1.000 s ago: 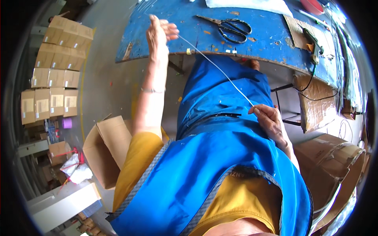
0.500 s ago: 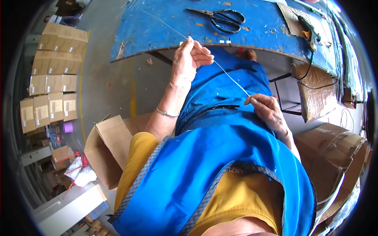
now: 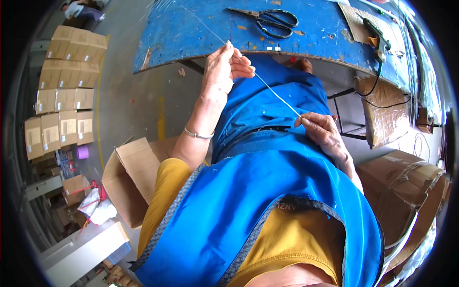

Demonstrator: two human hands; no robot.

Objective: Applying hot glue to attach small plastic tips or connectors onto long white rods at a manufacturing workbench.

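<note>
A thin white cord point(image 3: 273, 91) runs taut from the blue worktable point(image 3: 201, 28) down across my blue apron point(image 3: 267, 191). My left hand point(image 3: 224, 69) pinches the cord near the table's front edge, fingers closed around it, a metal bangle on the wrist. My right hand point(image 3: 324, 131) grips the cord's lower end over my lap, close to my body. Black scissors point(image 3: 270, 20) lie on the table beyond my left hand, untouched.
An open cardboard box point(image 3: 131, 179) stands on the floor at my left. Stacked cartons point(image 3: 64, 95) line the far left. More brown boxes point(image 3: 401, 182) sit at my right under the table. A cable point(image 3: 382, 71) hangs off the table's right side.
My left hand has slid down the cord from high on the tabletop to the table's front edge, nearer my right hand. The right hand has barely moved.
</note>
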